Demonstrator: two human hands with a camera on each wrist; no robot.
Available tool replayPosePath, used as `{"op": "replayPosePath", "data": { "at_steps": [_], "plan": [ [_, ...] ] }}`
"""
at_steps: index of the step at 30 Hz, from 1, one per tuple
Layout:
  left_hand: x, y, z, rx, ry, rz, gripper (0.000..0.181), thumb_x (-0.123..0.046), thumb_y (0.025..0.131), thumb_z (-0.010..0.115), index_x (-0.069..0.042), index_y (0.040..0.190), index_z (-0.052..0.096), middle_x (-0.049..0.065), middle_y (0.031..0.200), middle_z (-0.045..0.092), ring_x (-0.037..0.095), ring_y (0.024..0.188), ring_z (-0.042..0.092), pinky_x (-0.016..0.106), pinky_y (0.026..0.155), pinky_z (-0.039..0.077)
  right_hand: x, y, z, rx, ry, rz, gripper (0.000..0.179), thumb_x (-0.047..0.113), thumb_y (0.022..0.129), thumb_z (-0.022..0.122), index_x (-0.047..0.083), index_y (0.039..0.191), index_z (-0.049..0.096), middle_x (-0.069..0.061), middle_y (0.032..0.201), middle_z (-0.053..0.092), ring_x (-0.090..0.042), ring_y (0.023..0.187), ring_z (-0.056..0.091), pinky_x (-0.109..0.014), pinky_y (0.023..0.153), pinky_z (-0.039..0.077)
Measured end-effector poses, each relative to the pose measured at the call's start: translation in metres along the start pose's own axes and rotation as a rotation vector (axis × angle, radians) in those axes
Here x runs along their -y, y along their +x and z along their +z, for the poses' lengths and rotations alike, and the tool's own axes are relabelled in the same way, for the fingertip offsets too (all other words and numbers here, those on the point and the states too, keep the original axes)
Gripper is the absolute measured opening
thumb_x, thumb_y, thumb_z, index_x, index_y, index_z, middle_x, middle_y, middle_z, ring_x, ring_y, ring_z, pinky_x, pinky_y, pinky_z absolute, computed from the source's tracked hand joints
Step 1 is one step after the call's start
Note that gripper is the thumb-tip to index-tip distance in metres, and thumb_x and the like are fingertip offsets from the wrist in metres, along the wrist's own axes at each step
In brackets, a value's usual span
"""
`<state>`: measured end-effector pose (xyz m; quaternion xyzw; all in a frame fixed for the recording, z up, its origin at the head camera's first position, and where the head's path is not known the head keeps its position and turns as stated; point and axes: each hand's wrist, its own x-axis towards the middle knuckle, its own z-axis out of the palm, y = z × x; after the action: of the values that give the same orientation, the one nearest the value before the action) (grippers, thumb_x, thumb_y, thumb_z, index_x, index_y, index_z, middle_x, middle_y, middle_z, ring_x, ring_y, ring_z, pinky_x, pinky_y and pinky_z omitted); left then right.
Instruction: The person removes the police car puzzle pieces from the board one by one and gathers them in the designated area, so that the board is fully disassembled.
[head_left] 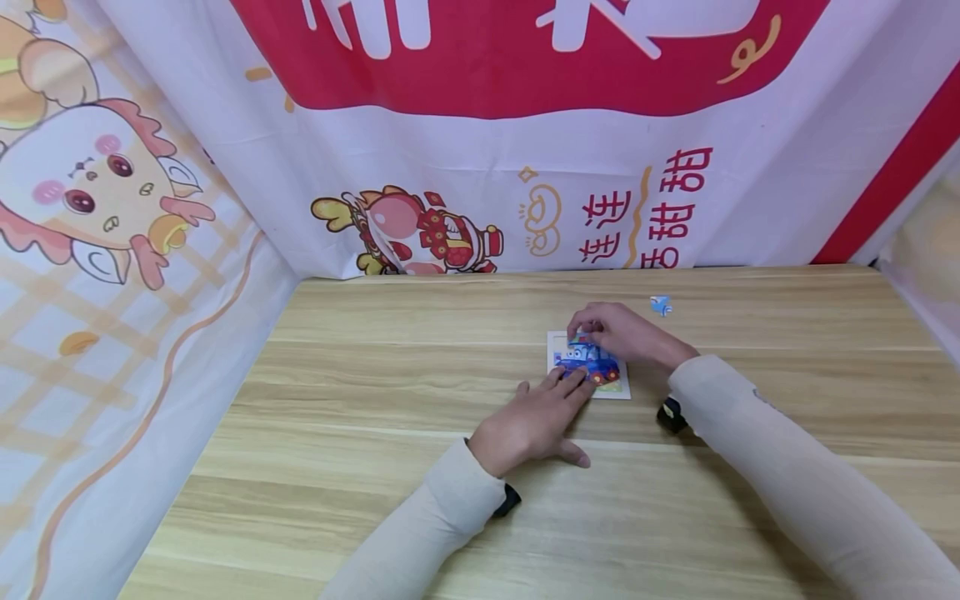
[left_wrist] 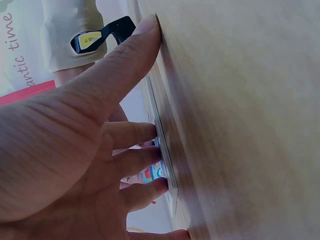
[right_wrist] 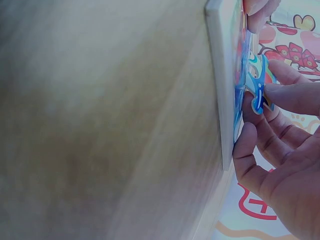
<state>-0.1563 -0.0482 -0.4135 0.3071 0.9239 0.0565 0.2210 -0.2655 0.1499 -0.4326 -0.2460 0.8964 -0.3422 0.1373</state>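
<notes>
A small white-framed jigsaw board (head_left: 617,395) with a blue cartoon car picture lies on the table. My left hand (head_left: 531,423) rests flat at its near edge, fingers stretched onto the picture and thumb spread out on the wood. Over the upper part of the board, my right hand (head_left: 621,332) pinches a jigsaw piece (right_wrist: 257,82) between thumb and fingers. In the right wrist view the piece is tilted, close over the board's face, while the lower fingers touch the frame. The fingers partly hide the picture from the head camera.
A loose blue jigsaw piece (head_left: 661,306) lies beyond the board to the right. The wood-grain table (head_left: 360,375) reaches back to a printed red and white cloth (head_left: 480,150). Another patterned cloth (head_left: 150,350) hangs along the left side.
</notes>
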Motion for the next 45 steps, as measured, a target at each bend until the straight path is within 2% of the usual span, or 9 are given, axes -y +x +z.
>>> {"op": "replayPosePath", "data": {
  "at_steps": [6, 15, 21, 27, 31, 37, 45],
  "plan": [
    [-0.0006, 0.0007, -0.0007, 0.0, -0.002, -0.007, 0.103, -0.055, 0.089, 0.079, -0.022, 0.169, 0.023, 0.0, 0.177, 0.015, 0.028, 0.164, 0.015, 0.064, 0.123, 0.03, 0.0002, -0.0007, 0.0, -0.001, 0.005, 0.003, 0.029, 0.0, 0.106, 0.051, 0.014, 0.11, 0.076, -0.012, 0.123, 0.07, -0.034, 0.123, 0.062, -0.061, 0.111, 0.043],
    [-0.0027, 0.0025, -0.0034, 0.005, -0.014, -0.019, 0.105, -0.053, 0.087, 0.081, -0.021, 0.169, 0.023, 0.001, 0.178, 0.016, 0.03, 0.164, 0.016, 0.067, 0.121, 0.032, 0.0012, -0.0004, -0.0001, 0.008, -0.031, -0.056, 0.028, -0.004, 0.103, 0.053, 0.012, 0.106, 0.077, -0.011, 0.115, 0.071, -0.029, 0.112, 0.065, -0.056, 0.104, 0.049],
    [-0.0046, 0.0034, -0.0047, 0.01, -0.01, -0.033, 0.107, -0.054, 0.085, 0.083, -0.02, 0.168, 0.025, 0.001, 0.177, 0.017, 0.028, 0.164, 0.017, 0.066, 0.121, 0.033, 0.0008, -0.0008, -0.001, 0.025, -0.025, -0.05, 0.029, -0.003, 0.103, 0.054, 0.014, 0.107, 0.077, -0.01, 0.115, 0.07, -0.028, 0.11, 0.064, -0.055, 0.103, 0.05],
    [-0.0052, 0.0053, -0.0049, 0.011, 0.007, -0.04, 0.108, -0.055, 0.084, 0.083, -0.021, 0.168, 0.025, 0.0, 0.177, 0.017, 0.026, 0.164, 0.017, 0.065, 0.12, 0.034, 0.0005, -0.0027, -0.002, 0.04, 0.025, -0.016, 0.034, -0.007, 0.1, 0.053, 0.013, 0.114, 0.076, -0.011, 0.119, 0.069, -0.029, 0.113, 0.063, -0.056, 0.106, 0.049],
    [-0.0056, 0.0071, -0.0045, 0.015, 0.011, -0.048, 0.11, -0.056, 0.083, 0.084, -0.021, 0.168, 0.024, 0.0, 0.177, 0.017, 0.026, 0.164, 0.017, 0.065, 0.12, 0.035, 0.001, -0.004, -0.0026, 0.041, 0.038, -0.012, 0.032, -0.007, 0.1, 0.053, 0.011, 0.117, 0.074, -0.011, 0.116, 0.069, -0.028, 0.108, 0.062, -0.053, 0.102, 0.051],
    [-0.0057, 0.008, -0.0048, 0.011, 0.011, -0.053, 0.112, -0.056, 0.082, 0.085, -0.02, 0.168, 0.024, 0.001, 0.177, 0.017, 0.026, 0.164, 0.017, 0.065, 0.119, 0.036, 0.0015, -0.0039, -0.0032, 0.012, 0.007, 0.0, 0.023, -0.001, 0.102, 0.059, 0.011, 0.115, 0.074, -0.007, 0.106, 0.071, -0.024, 0.098, 0.062, -0.044, 0.093, 0.051],
    [-0.0051, 0.0088, -0.0031, 0.007, 0.019, -0.048, 0.112, -0.056, 0.082, 0.085, -0.02, 0.168, 0.024, 0.001, 0.177, 0.019, 0.027, 0.163, 0.019, 0.065, 0.119, 0.036, -0.0023, -0.0047, -0.0079, -0.03, 0.032, 0.016, 0.023, 0.002, 0.102, 0.061, 0.011, 0.118, 0.075, -0.008, 0.107, 0.071, -0.025, 0.1, 0.063, -0.045, 0.093, 0.051]
  ]
}}
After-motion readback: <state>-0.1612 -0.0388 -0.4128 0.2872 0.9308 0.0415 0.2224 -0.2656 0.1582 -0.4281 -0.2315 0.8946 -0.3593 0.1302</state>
